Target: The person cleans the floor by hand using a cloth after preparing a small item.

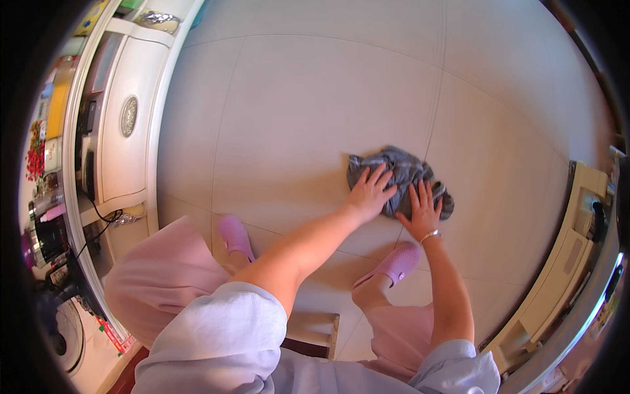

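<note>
A crumpled dark grey cloth with paler stripes lies on the tiled floor. My left hand rests palm down on its left part, fingers spread. Beside it, on the cloth's lower right part, my right hand also lies flat with its fingers apart. Neither hand's fingers wrap around the fabric. The cloth under both palms is hidden. A silver bracelet circles my right wrist.
Pink clogs are on my feet, near the cloth. A white cabinet with a crowded top runs along the left, a black cable hanging by it. Cream furniture borders the right. Part of a low stool shows beneath me.
</note>
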A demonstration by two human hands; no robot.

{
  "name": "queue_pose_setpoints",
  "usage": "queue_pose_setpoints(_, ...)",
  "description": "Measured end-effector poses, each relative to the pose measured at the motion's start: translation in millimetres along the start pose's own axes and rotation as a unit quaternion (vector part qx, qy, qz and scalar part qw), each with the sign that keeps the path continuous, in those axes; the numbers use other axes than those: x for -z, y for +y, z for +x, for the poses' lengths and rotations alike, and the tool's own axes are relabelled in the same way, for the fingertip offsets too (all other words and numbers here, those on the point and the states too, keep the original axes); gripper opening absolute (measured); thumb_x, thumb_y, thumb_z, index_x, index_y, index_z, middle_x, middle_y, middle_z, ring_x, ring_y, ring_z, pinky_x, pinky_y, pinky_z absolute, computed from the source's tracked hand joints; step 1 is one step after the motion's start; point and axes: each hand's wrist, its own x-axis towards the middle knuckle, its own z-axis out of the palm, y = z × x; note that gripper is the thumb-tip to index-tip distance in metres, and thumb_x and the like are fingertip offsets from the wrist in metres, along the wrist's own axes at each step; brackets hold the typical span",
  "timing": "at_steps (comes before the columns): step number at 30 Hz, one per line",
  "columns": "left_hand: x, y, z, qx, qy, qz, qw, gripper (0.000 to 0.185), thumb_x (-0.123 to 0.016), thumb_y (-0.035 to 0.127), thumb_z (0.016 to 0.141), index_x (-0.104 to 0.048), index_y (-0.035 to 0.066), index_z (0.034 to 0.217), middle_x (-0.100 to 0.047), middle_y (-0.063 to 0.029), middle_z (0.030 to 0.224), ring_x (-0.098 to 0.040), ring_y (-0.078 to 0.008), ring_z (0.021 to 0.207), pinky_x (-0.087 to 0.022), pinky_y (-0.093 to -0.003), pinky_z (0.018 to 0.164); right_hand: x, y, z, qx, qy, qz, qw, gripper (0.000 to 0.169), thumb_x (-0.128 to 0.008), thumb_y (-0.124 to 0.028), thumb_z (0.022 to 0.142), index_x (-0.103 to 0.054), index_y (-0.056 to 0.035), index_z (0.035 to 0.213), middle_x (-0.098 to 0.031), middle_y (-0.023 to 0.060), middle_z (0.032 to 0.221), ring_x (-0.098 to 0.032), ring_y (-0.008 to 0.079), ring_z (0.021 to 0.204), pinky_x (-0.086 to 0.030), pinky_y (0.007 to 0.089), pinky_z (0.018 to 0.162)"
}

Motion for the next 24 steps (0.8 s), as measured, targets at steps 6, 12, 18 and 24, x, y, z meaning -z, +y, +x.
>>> queue_pose_setpoints(6,10,-25,8,-0.050,0.003,-0.006,0.999,0.028,-0.049,0.019,0.087,-0.059,0.015,0.113,-0.045,-0.0103,0.137,-0.029,-0.0302,0.136,-0.026,-0.0524,0.109,-35,-43,14,-0.100,0.061,0.007,0.993,0.078,-0.063,-0.039,0.080,-0.029,-0.0124,0.144,-0.016,0.0160,0.153,-0.012,0.0336,0.142,-0.016,0.0682,0.103)
queue_pose_setpoints(12,52,-127,57,-0.011,-0.001,0.072,0.997,0.038,-0.045,0.017,0.089,-0.056,0.025,0.125,-0.040,0.0021,0.144,-0.032,-0.0184,0.136,-0.021,-0.0515,0.111,-27,-93,119,-0.196,0.137,0.018,0.971,0.066,-0.054,-0.047,0.086,-0.026,-0.0343,0.145,-0.011,0.0140,0.155,-0.008,0.0350,0.142,-0.015,0.0717,0.101)
queue_pose_setpoints(18,80,-230,4,0.079,0.062,0.024,0.995,0.054,-0.045,0.001,0.083,-0.051,0.026,0.131,-0.035,-0.0019,0.147,-0.026,-0.0224,0.139,-0.027,-0.0487,0.109,-1,-180,190,-0.058,0.139,-0.006,0.989,0.068,-0.055,-0.050,0.085,-0.029,-0.0315,0.145,-0.016,0.0104,0.154,-0.011,0.0311,0.142,-0.011,0.0700,0.103)
queue_pose_setpoints(24,56,-195,-123,0.140,0.076,-0.005,0.987,0.054,-0.048,0.003,0.082,-0.050,0.021,0.132,-0.034,-0.0072,0.147,-0.024,-0.0274,0.139,-0.026,-0.0526,0.108,-42,-233,107,0.045,0.080,0.002,0.996,0.081,-0.062,-0.048,0.079,-0.026,-0.0217,0.146,-0.018,0.0068,0.154,-0.016,0.0279,0.141,-0.015,0.0673,0.105)
